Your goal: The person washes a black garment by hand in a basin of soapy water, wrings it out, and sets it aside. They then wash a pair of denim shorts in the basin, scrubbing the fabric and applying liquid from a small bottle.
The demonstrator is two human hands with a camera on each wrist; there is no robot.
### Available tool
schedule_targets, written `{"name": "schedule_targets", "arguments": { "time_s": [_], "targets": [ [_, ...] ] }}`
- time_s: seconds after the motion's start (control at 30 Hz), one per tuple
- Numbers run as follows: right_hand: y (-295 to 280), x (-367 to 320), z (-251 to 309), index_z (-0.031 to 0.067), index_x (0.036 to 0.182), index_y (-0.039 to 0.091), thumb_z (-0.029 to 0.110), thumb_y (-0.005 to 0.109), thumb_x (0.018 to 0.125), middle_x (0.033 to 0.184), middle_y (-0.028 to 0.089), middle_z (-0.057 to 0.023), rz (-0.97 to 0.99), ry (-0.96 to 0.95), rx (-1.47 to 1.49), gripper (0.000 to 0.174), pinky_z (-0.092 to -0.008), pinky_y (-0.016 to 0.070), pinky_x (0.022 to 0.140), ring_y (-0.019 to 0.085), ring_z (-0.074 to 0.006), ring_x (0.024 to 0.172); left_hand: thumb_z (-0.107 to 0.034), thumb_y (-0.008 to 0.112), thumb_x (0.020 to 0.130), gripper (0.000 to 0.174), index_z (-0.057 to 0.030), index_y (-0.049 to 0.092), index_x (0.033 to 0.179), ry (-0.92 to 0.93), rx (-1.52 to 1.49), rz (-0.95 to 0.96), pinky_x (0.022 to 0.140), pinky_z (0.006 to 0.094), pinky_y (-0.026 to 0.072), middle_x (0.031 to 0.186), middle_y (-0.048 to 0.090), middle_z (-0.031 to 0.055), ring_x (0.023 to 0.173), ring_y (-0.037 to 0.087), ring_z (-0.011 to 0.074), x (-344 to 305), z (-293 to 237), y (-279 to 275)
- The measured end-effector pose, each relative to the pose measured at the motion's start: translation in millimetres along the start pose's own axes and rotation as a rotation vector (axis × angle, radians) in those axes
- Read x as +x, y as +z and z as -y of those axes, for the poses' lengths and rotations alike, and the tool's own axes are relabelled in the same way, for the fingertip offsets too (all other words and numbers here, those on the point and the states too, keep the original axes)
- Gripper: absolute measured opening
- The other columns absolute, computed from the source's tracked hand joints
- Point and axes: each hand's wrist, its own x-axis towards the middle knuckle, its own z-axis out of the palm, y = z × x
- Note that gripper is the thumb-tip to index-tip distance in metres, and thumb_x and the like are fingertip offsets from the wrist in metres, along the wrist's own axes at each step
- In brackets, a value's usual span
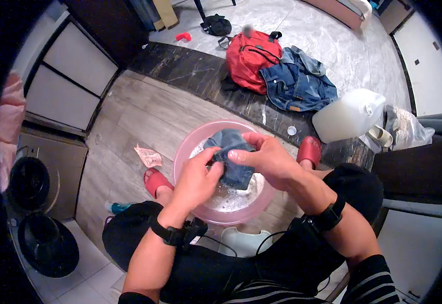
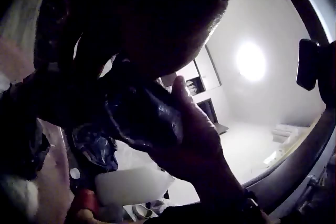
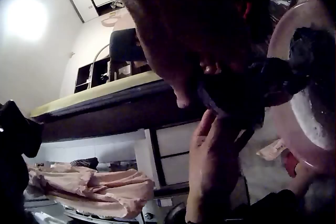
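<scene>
A wet blue denim garment is bunched between both hands over a pink basin of white suds. My left hand grips its near left side, fingers curled into the fabric. On the right, my right hand pinches the cloth, thumb on top. The right wrist view shows the left hand from the side, with dark fabric at its fingertips. Backlit in the left wrist view, the right hand holds the other side of the dark cloth.
Red slippers on the feet flank the basin. Behind it, a dark stone step bears a red backpack, a denim jacket, a white jug and a white cap. A pale stool stands between the legs.
</scene>
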Motion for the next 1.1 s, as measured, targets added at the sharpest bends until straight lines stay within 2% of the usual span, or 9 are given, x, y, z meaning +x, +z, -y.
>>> {"name": "schedule_targets", "arguments": {
  "time_s": [0.07, 0.2, 0.33, 0.43, 0.63, 0.73, 0.83, 0.97, 1.1],
  "targets": [
    [-1, -2, 7, 0.0004, 0.119, 0.056, 0.005, 0.070, 0.080, 0.104, 0.064, -0.0047, -0.006, -0.036, -0.206, 0.042, -0.0253, 0.0494, 0.079, 0.060, -0.0104, 0.089, -0.016, 0.050, 0.088, 0.031, -0.0014, 0.060, 0.113, -0.039, 0.003, -0.039, 0.072, 0.0312, 0.0492, 0.081, 0.066, 0.0096, 0.074, 0.063, 0.0236, 2, 1, -6],
    [-2, -5, 9, 0.0038, 0.120, 0.055, 0.001, 0.069, 0.077, 0.094, 0.060, -0.0027, -0.081, -0.074, -0.535, 0.045, -0.0256, 0.0474, 0.073, 0.057, -0.0103, 0.084, -0.014, 0.046, 0.091, 0.026, -0.0052, 0.062, 0.110, -0.251, -0.537, -0.023, 0.065, 0.0240, 0.0465, 0.091, 0.065, -0.0009, 0.077, 0.059, 0.0089, 10, -4, -21],
    [2, -8, 8, 0.0022, 0.114, 0.057, 0.006, 0.068, 0.079, 0.082, 0.055, -0.0030, -0.152, -0.297, -0.903, 0.036, -0.0280, 0.0462, 0.069, 0.055, -0.0108, 0.077, -0.015, 0.042, 0.094, 0.025, -0.0041, 0.058, 0.110, -0.392, -0.842, -0.056, 0.080, 0.0349, 0.0529, 0.102, 0.065, 0.0075, 0.091, 0.063, 0.0182, 5, -19, -24],
    [2, -4, -2, 0.0004, 0.107, 0.060, 0.011, 0.065, 0.082, 0.086, 0.058, -0.0058, -0.164, -0.141, -0.917, 0.028, -0.0284, 0.0466, 0.069, 0.055, -0.0120, 0.077, -0.018, 0.041, 0.094, 0.027, -0.0021, 0.057, 0.109, -0.366, -1.219, -0.023, 0.086, 0.0413, 0.0520, 0.106, 0.065, 0.0098, 0.097, 0.063, 0.0232, 5, -7, -22],
    [-7, 10, -19, 0.0021, 0.106, 0.061, 0.010, 0.060, 0.084, 0.096, 0.062, -0.0043, -0.019, -0.130, -0.733, 0.023, -0.0287, 0.0482, 0.072, 0.059, -0.0145, 0.083, -0.023, 0.042, 0.091, 0.032, -0.0008, 0.058, 0.109, -0.405, -1.440, 0.038, 0.091, 0.0407, 0.0497, 0.108, 0.065, 0.0125, 0.098, 0.063, 0.0257, 5, -4, -22],
    [8, -1, 10, 0.0042, 0.113, 0.057, 0.005, 0.056, 0.084, 0.100, 0.062, -0.0042, -0.088, 0.173, -0.207, 0.028, -0.0303, 0.0506, 0.076, 0.061, -0.0162, 0.090, -0.024, 0.042, 0.090, 0.035, 0.0001, 0.058, 0.110, -0.397, -1.460, 0.122, 0.092, 0.0394, 0.0496, 0.108, 0.065, 0.0129, 0.097, 0.063, 0.0267, 4, -11, -19],
    [13, 0, 0, 0.0087, 0.108, 0.058, 0.005, 0.051, 0.084, 0.095, 0.062, -0.0032, -0.125, 0.048, 0.150, 0.026, -0.0259, 0.0493, 0.068, 0.060, -0.0152, 0.084, -0.026, 0.041, 0.090, 0.038, 0.0009, 0.058, 0.111, -0.415, -1.459, 0.193, 0.091, 0.0388, 0.0498, 0.109, 0.065, 0.0133, 0.096, 0.064, 0.0275, 2, -24, -20],
    [15, 0, 1, 0.0059, 0.106, 0.056, 0.001, 0.051, 0.081, 0.092, 0.060, -0.0041, -0.134, 0.021, 0.381, 0.026, -0.0276, 0.0497, 0.068, 0.060, -0.0156, 0.083, -0.029, 0.039, 0.091, 0.040, 0.0012, 0.057, 0.112, -0.422, -1.474, 0.264, 0.091, 0.0385, 0.0499, 0.110, 0.065, 0.0138, 0.096, 0.064, 0.0278, 2, -30, -15],
    [16, 9, 11, 0.0012, 0.103, 0.056, 0.003, 0.051, 0.081, 0.093, 0.059, -0.0083, -0.038, -0.130, 0.429, 0.022, -0.0310, 0.0510, 0.070, 0.060, -0.0177, 0.084, -0.022, 0.046, 0.092, 0.032, -0.0009, 0.056, 0.114, -0.342, -1.090, -0.028, 0.090, 0.0346, 0.0491, 0.106, 0.064, 0.0100, 0.097, 0.063, 0.0216, 7, -24, -8]
  ]
}}
